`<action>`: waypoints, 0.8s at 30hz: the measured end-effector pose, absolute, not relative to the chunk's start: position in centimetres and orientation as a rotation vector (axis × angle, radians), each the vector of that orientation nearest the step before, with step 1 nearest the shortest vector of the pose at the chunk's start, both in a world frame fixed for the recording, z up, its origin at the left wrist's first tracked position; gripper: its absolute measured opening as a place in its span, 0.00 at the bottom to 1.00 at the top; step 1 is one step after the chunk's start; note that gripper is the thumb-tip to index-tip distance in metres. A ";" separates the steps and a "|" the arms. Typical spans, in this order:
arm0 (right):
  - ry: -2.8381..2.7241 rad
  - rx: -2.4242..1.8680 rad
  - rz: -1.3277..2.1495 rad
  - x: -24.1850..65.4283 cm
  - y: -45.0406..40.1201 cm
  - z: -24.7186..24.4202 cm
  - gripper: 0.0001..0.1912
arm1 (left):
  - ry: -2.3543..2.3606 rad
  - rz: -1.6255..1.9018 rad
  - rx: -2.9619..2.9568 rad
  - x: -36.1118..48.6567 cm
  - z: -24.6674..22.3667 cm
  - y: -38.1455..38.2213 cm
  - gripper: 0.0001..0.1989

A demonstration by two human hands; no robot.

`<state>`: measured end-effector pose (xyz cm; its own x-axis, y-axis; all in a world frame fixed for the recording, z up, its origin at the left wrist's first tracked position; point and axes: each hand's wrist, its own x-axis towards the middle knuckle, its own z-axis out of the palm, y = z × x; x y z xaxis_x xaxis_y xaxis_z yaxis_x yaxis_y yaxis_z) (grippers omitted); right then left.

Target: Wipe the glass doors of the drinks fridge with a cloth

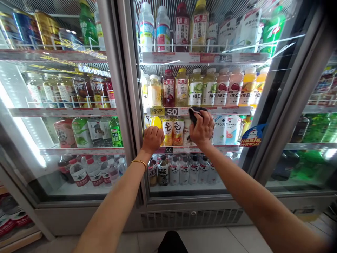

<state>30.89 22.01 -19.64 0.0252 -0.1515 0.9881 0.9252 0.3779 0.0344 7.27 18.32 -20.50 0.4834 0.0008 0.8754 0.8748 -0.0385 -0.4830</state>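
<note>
My right hand [202, 128] is closed around a dark cloth [196, 111], which it presses against the glass door [231, 172] of a drinks fridge, in front of the middle shelves. To its left, my left hand [153, 140] is raised near the left edge of the same door, its fingers curled in. Whatever those fingers may hold is hidden from me. A gold bracelet [139, 162] circles the left wrist. Behind the glass, near the hands, stand orange-and-white bottles [178, 130] and a price tag [171, 111] reading 5.0.
A metal door frame [119, 88] separates this door from another fridge section with bottles and cans on the left. More green bottles [319, 128] stand behind glass at right. A blue sticker [253, 136] is on the door. Below are a vent grille [192, 218] and floor tiles [218, 242].
</note>
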 end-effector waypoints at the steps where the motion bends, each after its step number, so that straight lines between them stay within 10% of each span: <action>1: -1.248 -0.817 -0.987 29.1 21.9 -19.5 0.19 | -0.808 -0.865 -1.431 7.3 -20.6 18.5 0.09; 15: -2.053 -0.208 -1.230 32.5 21.4 -25.0 0.19 | -0.866 -0.883 -1.495 7.2 -21.3 18.9 0.09; 24: -1.336 -0.756 -0.989 26.7 21.3 -20.4 0.20 | -0.962 -0.911 -1.598 7.3 -21.7 19.1 0.11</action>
